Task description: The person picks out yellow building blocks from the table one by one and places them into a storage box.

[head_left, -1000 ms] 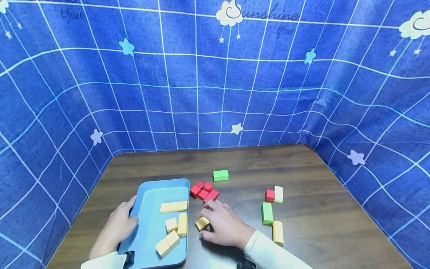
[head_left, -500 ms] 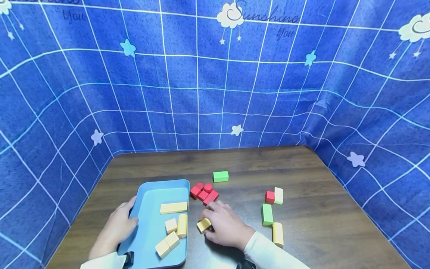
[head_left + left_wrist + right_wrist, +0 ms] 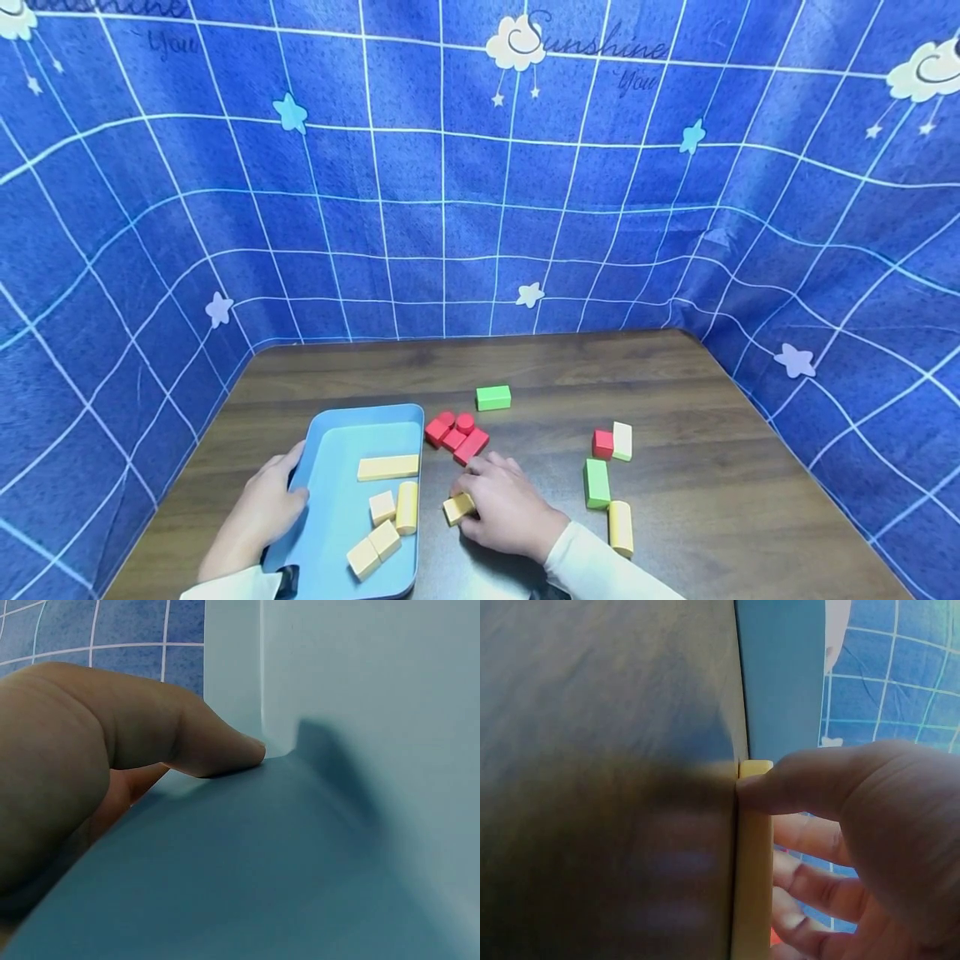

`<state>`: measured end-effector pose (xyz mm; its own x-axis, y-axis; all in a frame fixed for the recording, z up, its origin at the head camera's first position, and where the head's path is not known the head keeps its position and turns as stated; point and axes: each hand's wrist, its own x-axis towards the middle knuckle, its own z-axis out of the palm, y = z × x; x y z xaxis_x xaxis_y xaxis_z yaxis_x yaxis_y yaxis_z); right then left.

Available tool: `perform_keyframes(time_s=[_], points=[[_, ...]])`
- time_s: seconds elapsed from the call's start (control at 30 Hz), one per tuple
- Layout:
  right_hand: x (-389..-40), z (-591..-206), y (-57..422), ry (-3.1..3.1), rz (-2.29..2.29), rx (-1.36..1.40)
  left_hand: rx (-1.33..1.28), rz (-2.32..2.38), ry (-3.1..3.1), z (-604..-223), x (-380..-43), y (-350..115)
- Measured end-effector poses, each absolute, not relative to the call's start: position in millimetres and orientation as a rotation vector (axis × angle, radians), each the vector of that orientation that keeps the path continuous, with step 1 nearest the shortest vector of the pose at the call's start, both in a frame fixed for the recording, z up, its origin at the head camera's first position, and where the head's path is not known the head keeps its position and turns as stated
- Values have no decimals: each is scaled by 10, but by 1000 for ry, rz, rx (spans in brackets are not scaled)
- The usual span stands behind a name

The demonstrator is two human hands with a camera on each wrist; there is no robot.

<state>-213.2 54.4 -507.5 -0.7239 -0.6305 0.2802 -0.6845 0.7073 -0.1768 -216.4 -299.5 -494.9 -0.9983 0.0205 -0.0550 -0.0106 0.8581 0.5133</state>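
Observation:
My left hand (image 3: 262, 504) grips the left wall of a blue tray (image 3: 322, 467), thumb on the inner side in the left wrist view. Several pale yellow blocks lie in the tray: a long bar (image 3: 387, 467), a cylinder (image 3: 407, 507) and small cubes (image 3: 363, 558). To the right of the tray, my right hand (image 3: 506, 504) pinches a yellow block (image 3: 458, 507) down at the tabletop. In the right wrist view the thumb presses one side of this yellow block (image 3: 754, 877), with the fingers on the other. Its far end is hidden under the hand.
Several red blocks (image 3: 471, 446) cluster beside the tray's right wall, and a green block (image 3: 492, 397) lies behind them. Farther right on the wooden table (image 3: 720, 500) are a red cube (image 3: 602, 444), a pale block (image 3: 622, 441), a green block (image 3: 597, 483) and a yellow cylinder (image 3: 621, 528).
My right hand and the yellow block have shifted slightly to the right, away from the tray. The left hand keeps its hold on the tray. The head view has tilted up a little.

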Motion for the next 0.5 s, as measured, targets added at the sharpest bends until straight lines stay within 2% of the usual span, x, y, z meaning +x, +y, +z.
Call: perform_keyframes(time_s=[0.5], points=[[-2142, -5094, 544, -2677, 477, 1071, 40, 819, 3003, -4968, -2171, -3007]])
